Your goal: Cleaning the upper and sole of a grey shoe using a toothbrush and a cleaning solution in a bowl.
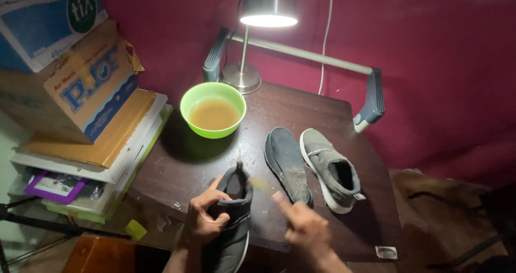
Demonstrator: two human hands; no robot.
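My left hand (204,216) grips a dark grey shoe (235,224) at the table's near edge, fingers wrapped over its collar. My right hand (302,227) is beside it, holding a small blurred brush (260,184) near the shoe's opening. A dusty dark insole (287,164) lies flat on the dark wooden table (301,109). Right of the insole rests a second grey shoe (331,169) with a white sole, upright and open to view. A green bowl (213,110) of brownish water stands at the back left of the table.
A lit metal desk lamp (262,15) stands behind the bowl against a red wall. A grey-ended bar (301,52) runs along the table's back. Cardboard boxes (64,52) and stacked books (102,155) fill the left side. A white cable (325,36) hangs down the wall.
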